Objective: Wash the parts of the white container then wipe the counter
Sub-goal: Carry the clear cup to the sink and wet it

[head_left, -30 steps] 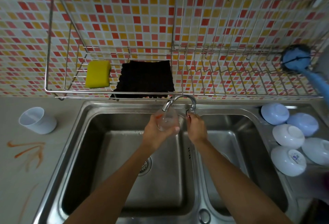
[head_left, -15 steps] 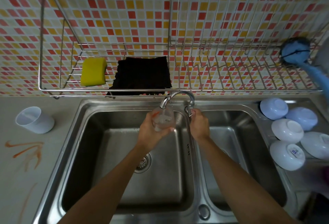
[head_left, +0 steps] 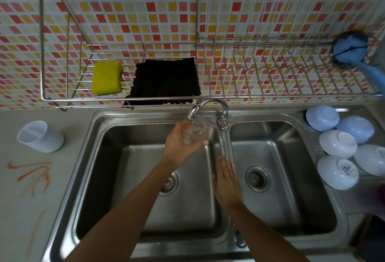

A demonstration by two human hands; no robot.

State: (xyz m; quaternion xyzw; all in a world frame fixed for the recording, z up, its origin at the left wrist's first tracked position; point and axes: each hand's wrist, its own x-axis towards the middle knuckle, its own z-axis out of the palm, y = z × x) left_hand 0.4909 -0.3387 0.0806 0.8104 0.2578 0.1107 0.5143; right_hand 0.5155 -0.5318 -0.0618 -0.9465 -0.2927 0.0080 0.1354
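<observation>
Clear plastic, faintly smeared orange near its rim, is what the left hand (head_left: 183, 147) cups under the spout of the tap (head_left: 208, 105): a small see-through cup (head_left: 194, 131), seemingly one part of the container, held over the left basin at the frame's centre. Whether water is running I cannot tell; the cup shows glints that may be droplets. The right hand (head_left: 226, 182) holds nothing, flat with fingers together, just above the ridge between the two basins of the steel sink (head_left: 100, 157). By my reading the washing is at an early or middle stage: this clear part is being rinsed, while the white tub (head_left: 40, 136), matt and slightly tapered, lies on its side on the table (head_left: 20, 209) at the left, apparently unwashed. Orange streaks (head_left: 33, 175) below it, thin and branching, are unwiped, so the table step is left whole. On the wire rack (head_left: 145, 99) against the mosaic tiles, a yellow sponge (head_left: 107, 78), soft and blocky, and a black cloth (head_left: 166, 80), rough-edged and flat, lie untouched. Glossy bowls (head_left: 337, 173), rounded and upturned, cluster at the right.
</observation>
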